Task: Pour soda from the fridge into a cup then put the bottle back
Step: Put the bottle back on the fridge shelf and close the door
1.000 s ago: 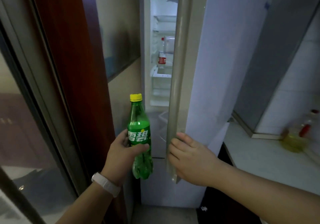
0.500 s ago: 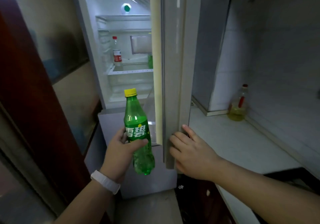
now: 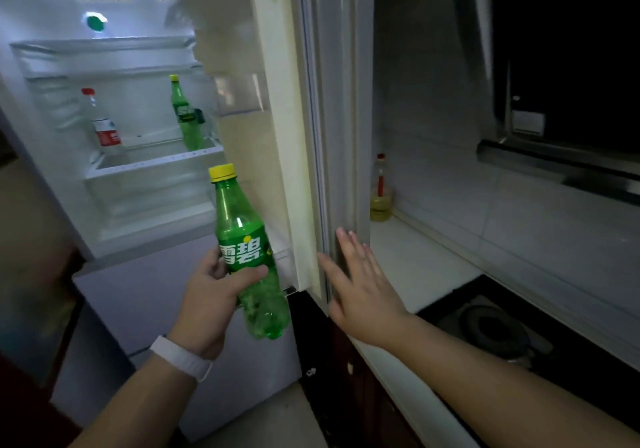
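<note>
Lighting: dim room; bright white glow from fridge interior [image 3: 138, 111], above-left of the fingers [image 3: 358, 257]. Deep shadow to their right. Slight motion blur; wide-angle bending at edges.

A clear plastic bottle of yellow oil [image 3: 381, 191] stands upright on the white countertop [image 3: 429, 267], against the pale tiled wall [image 3: 519, 226]. Nearby sits a black gas hob [image 3: 502, 336], below a steel range hood [image 3: 561, 167].

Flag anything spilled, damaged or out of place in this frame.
Nothing stands out. The left hand holds the capped green soda bottle, no spill visible; the right hand is open by the fridge door edge.
</note>
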`<state>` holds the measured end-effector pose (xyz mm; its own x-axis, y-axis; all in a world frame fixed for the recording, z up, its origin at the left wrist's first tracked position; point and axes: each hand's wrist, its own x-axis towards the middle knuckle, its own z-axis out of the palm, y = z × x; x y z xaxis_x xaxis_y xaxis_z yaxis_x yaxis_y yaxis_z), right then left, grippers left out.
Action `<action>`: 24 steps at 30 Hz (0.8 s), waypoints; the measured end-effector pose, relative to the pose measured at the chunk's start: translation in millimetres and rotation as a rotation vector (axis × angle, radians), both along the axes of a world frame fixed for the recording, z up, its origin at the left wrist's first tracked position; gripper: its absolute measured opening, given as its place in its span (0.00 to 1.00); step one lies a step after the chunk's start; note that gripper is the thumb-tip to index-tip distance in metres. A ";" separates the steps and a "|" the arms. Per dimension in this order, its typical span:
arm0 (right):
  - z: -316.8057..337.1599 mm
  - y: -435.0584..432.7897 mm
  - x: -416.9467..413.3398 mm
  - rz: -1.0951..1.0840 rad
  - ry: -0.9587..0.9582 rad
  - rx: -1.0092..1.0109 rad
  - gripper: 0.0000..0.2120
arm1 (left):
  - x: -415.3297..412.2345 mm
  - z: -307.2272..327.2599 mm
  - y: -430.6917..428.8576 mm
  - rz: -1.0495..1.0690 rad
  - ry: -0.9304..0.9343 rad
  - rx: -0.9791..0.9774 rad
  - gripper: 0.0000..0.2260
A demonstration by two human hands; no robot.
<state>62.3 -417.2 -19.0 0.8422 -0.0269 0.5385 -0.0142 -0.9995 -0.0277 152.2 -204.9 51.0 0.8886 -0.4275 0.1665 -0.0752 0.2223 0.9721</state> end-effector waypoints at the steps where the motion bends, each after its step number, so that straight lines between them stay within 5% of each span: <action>1: -1.9 -2.9 0.6 -0.021 0.001 0.056 0.37 | -0.1 -0.7 -6.8 -0.018 -0.004 -0.002 0.23; 10: 5.7 -25.4 22.9 -0.239 -0.072 0.580 0.42 | 18.0 -5.1 -46.7 -0.093 0.004 0.012 0.27; 14: 12.8 -42.1 31.2 -0.327 -0.083 0.613 0.44 | 27.7 -2.3 -57.3 -0.133 0.001 0.009 0.20; 24: 16.7 -76.7 40.2 -0.362 -0.070 0.673 0.44 | 50.1 4.3 -68.3 -0.173 0.005 -0.025 0.22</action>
